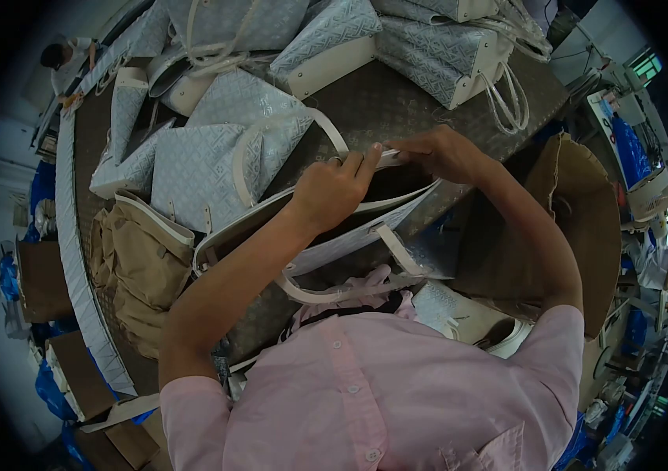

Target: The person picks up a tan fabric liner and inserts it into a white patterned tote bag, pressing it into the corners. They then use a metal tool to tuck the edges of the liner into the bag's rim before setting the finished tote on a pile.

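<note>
A pale silver-patterned handbag (338, 253) with cream trim lies in front of me, its mouth gaping toward me. My left hand (327, 192), a ring on one finger, reaches across the opening and is closed on the far rim. Beside it, my right hand (445, 153) pinches the same rim near the bag's right end, fingers bent over the edge. One cream handle (332, 129) stands up beyond the left hand; the other handle (314, 297) hangs on my side. The fingertips partly hide the gripped edge.
Several similar handbags (196, 161) are heaped across the dark table (385, 90). To the left slumps a tan cloth bag (141, 267). An open cardboard box (585, 204) stands at the right. Another person (67, 67) is at the far left.
</note>
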### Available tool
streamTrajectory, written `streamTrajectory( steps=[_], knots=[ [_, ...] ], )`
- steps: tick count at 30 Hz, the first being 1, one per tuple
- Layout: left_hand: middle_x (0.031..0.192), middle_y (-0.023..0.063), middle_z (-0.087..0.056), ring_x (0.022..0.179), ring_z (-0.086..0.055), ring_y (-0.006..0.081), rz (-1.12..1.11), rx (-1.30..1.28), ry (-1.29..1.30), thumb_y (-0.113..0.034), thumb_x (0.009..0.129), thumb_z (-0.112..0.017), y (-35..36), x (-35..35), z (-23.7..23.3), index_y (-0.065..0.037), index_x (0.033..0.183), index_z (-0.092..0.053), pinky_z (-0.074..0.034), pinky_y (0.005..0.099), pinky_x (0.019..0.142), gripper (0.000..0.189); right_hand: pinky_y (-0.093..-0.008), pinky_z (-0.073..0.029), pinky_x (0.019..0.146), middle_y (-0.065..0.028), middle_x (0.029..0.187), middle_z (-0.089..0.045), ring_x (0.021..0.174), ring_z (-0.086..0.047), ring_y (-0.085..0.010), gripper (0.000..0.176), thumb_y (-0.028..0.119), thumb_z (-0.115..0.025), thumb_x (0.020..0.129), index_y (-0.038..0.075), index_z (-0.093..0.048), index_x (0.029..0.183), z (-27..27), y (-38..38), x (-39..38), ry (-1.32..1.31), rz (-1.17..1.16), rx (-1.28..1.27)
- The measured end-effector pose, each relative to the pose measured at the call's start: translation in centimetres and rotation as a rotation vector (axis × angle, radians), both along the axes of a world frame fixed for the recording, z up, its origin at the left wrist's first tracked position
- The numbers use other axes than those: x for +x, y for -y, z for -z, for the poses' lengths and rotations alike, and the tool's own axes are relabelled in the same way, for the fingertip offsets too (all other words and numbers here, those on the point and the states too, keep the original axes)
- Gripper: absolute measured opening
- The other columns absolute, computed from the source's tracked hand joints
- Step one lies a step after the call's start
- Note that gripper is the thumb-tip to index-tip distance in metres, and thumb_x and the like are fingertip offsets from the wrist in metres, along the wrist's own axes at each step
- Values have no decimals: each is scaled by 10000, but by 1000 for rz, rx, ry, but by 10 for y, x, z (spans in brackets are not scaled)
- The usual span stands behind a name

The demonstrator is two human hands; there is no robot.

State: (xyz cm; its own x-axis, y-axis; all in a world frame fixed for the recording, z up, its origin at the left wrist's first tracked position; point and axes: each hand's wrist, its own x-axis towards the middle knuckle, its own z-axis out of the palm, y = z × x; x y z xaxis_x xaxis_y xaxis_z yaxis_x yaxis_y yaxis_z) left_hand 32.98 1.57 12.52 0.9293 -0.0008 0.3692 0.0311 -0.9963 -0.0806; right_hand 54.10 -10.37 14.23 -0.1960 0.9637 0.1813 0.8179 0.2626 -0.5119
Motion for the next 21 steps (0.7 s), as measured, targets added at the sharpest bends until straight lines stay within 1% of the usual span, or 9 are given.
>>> streamTrajectory(
  steps=[3, 4, 6, 10, 12, 13, 15, 18, 21],
  knots=[
    [891, 89, -581, 645, -616, 227, 19, -79, -7, -53, 748, -567, -2, -1, -5, -30, 1236, -491, -501, 304, 557, 495, -354, -507, 615, -170, 931, -646, 696, -636, -313, 418, 35, -575, 803, 61, -526, 1218, 1, 8, -11, 81, 121, 73],
    [891, 89, -581, 645, -616, 227, 4, -85, -10, -53, 748, -567, -2, -2, -6, -30, 1236, -491, -501, 304, 557, 495, -354, -507, 615, -170, 931, -646, 696, -636, -313, 418, 35, -575, 803, 61, -526, 1218, -2, 8, -14, 78, 106, 67],
    [993, 106, -598, 695, -630, 247, 25, -162, -87, -26, 754, -553, -1, -5, -9, -40, 1236, -489, -512, 323, 585, 486, -347, -514, 624, -176, 912, -645, 701, -639, -312, 505, -26, -584, 761, 83, -511, 1248, -12, 11, -20, 269, 55, 68],
    [1091, 128, -593, 761, -652, 249, 106, -201, 12, -39, 772, -546, -19, -41, -30, 1, 1206, -507, -533, 310, 639, 438, -346, -522, 628, -169, 890, -646, 692, -643, -306, 596, -80, -586, 710, 99, -494, 1271, -8, 11, -5, 50, -14, 26],
    [1213, 134, -547, 928, -630, 259, -99, -328, 67, -9, 787, -553, -30, -82, -40, 2, 1155, -545, -527, 312, 735, 369, -343, -528, 629, -144, 901, -653, 706, -648, -297, 653, -119, -571, 669, 119, -502, 1273, -1, 9, -7, -4, 57, 18],
    [1213, 134, -547, 928, -630, 259, -117, -324, 56, -9, 787, -553, -34, -101, -40, 2, 1155, -545, -527, 312, 735, 369, -343, -528, 629, -144, 901, -653, 706, -648, -297, 653, -119, -571, 669, 119, -502, 1273, -5, 7, -13, -18, 41, 20],
    [1224, 130, -539, 1017, -595, 259, -98, -469, 57, 19, 779, -572, -39, -130, -37, 8, 1103, -580, -512, 313, 789, 325, -363, -535, 721, -144, 1080, -620, 841, -641, -328, 690, -138, -525, 655, 167, -510, 1274, -22, 5, -26, 58, 104, -120],
    [1201, 123, -551, 1027, -587, 253, -167, -401, 66, 49, 767, -561, -35, -141, -30, 1, 1087, -597, -502, 313, 806, 325, -359, -535, 759, -139, 1094, -616, 891, -630, -331, 729, -163, -504, 642, 208, -518, 1270, -13, 0, -25, 36, 41, 49],
    [1137, 104, -566, 973, -597, 255, -164, -402, 140, 52, 758, -558, -38, -142, -24, -13, 1100, -597, -507, 315, 791, 350, -323, -523, 725, -145, 1176, -582, 944, -622, -289, 713, -166, -526, 648, 171, -518, 1276, -20, 1, -26, 35, 1, -27]
  ],
)
